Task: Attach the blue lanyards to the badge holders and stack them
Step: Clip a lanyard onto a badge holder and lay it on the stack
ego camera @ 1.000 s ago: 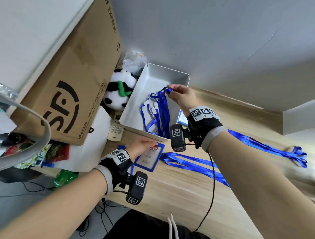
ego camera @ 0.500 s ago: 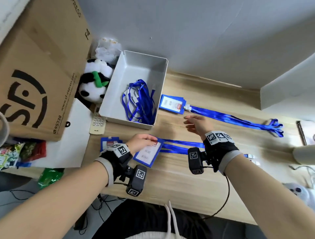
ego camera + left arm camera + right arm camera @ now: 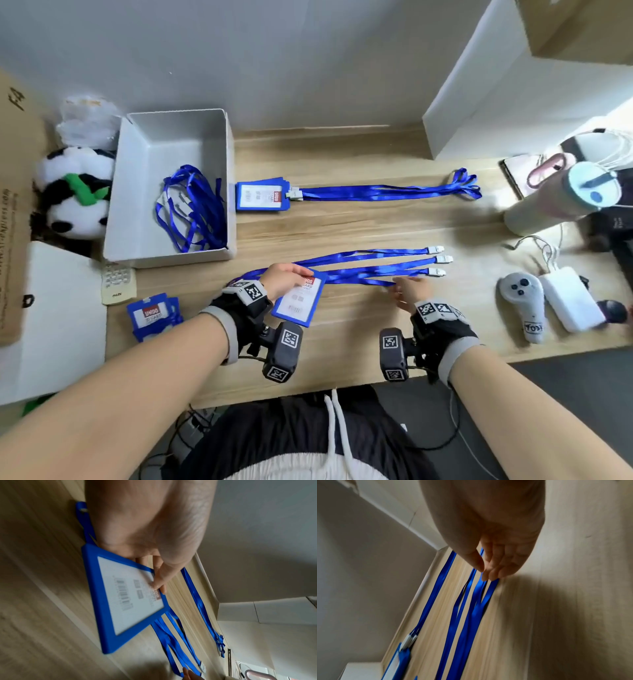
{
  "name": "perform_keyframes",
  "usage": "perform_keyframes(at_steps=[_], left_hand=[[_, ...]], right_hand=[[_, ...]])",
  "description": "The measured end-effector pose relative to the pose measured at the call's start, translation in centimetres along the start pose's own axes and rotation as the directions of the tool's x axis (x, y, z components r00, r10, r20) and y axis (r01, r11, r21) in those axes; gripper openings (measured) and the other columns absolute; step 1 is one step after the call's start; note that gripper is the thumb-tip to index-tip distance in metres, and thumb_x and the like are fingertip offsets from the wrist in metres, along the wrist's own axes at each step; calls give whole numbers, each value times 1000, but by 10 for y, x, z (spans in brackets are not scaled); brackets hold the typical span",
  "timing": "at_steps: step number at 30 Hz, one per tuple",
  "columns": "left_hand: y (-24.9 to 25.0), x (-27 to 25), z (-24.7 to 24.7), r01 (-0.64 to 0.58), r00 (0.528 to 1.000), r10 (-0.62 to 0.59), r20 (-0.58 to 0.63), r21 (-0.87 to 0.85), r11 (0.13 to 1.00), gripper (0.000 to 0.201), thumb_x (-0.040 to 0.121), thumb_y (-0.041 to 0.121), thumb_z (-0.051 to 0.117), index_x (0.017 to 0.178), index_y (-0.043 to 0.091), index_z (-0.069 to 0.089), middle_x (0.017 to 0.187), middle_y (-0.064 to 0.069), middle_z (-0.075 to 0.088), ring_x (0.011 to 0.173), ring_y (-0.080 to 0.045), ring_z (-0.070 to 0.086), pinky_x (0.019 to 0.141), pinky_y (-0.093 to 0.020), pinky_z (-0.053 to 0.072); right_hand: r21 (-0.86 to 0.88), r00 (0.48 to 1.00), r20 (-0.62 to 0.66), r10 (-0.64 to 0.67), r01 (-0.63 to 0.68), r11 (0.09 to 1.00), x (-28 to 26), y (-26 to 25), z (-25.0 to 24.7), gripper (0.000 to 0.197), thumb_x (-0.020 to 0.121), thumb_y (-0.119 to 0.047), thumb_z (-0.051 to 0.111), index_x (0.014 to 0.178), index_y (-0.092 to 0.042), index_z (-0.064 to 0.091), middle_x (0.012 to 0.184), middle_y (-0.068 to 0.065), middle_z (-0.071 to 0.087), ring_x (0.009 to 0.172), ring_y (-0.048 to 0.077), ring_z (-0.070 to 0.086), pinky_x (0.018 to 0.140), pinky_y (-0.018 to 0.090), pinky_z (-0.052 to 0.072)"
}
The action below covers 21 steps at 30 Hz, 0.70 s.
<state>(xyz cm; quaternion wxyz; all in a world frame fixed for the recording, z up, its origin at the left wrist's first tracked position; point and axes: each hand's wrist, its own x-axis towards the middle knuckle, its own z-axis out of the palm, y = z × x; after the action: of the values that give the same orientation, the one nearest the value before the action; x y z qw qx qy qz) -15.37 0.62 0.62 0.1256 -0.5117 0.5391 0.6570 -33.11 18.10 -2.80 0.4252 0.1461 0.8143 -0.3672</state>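
Gripping the blue-framed plastic badge holder (image 3: 298, 300) by its upper edge, our left hand (image 3: 283, 281) has the thumb curled onto the printed card face and the fingers behind, and the holder's lower corner rests on the light wooden bench (image 3: 342, 359). Our right hand (image 3: 409, 293) is relaxed and holds nothing, its straight fingertips (image 3: 489, 574) touching the nearest of the loose blue ribbon lanyards (image 3: 370, 270), which lie in a row across the bench with their white clips pointing right. We see the far ends of those ribbons run under the held holder. Farther back, a finished stack of blue badge holders (image 3: 262, 197) lies flat just beside the white cardboard box (image 3: 171, 255), its lanyards stretched out to the right. Inside the box sits a tangle of more blue lanyards (image 3: 193, 209). At the bench's near-left corner we have a small pile of bare blue badge holders (image 3: 152, 315), next to a pale remote control (image 3: 118, 282). A plush panda (image 3: 75, 195) sits left of the box, and a white game controller (image 3: 524, 305) lies far right.
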Motion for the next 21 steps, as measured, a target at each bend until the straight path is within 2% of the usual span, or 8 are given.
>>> perform_keyframes(at_steps=[1,4,7,9,12,14,18,21], left_hand=[[3,1,5,-2,1000,2,0,21,1000,21,87,-2,54,102,4,67,99,-13,63,89,-26,59,84,-35,49],[10,3,19,-12,1000,12,-1,65,998,26,87,-3,51,108,1,66,97,-12,62,83,-24,59,80,-33,49],[16,3,32,-10,1000,11,-11,81,997,26,88,-3,50,108,0,66,89,-7,62,72,-15,57,67,-24,47],[19,4,39,-11,1000,12,-14,81,997,25,89,-2,50,107,0,66,84,-1,61,70,-13,57,65,-23,47],[23,5,43,1,1000,1,-20,85,996,22,89,-1,50,100,6,68,87,-3,62,70,-14,57,65,-23,47],[23,7,42,15,1000,-13,-29,83,996,21,89,-1,49,87,12,66,83,-2,62,70,-14,57,65,-23,47],[23,10,40,25,999,-23,-35,79,997,21,89,0,50,85,14,65,86,-6,62,74,-18,58,69,-27,48],[24,11,41,17,999,-14,-34,81,997,27,89,0,51,74,19,64,88,-7,64,78,-21,59,74,-30,48]], right_hand=[[3,998,-61,-2,2,1000,12,5,-7,23,88,-10,51,66,-9,57,60,7,54,49,18,45,49,27,38],[-64,979,-205,-8,-6,998,43,18,-24,26,81,-22,53,84,-1,68,86,16,69,73,26,57,72,37,50],[-48,956,-293,6,-21,999,20,5,-36,32,85,-29,56,82,2,63,79,18,63,76,28,54,69,33,40],[-60,949,-313,25,-46,997,21,-1,-45,36,92,-34,53,91,2,61,77,13,55,84,31,54,70,32,34],[-55,937,-344,56,-80,995,28,-7,-52,43,91,-38,55,106,2,58,88,12,54,93,33,57,72,31,34],[-103,942,-332,44,-82,991,29,-9,-53,39,91,-36,54,102,2,59,90,14,57,84,31,52,71,30,35],[-168,944,-329,-30,-27,985,29,-11,-52,33,91,-31,51,91,1,61,99,23,65,88,37,58,74,35,42],[-215,950,-308,-56,-12,976,29,-12,-52,37,92,-35,48,79,-1,55,84,18,60,76,34,52,71,34,39]])
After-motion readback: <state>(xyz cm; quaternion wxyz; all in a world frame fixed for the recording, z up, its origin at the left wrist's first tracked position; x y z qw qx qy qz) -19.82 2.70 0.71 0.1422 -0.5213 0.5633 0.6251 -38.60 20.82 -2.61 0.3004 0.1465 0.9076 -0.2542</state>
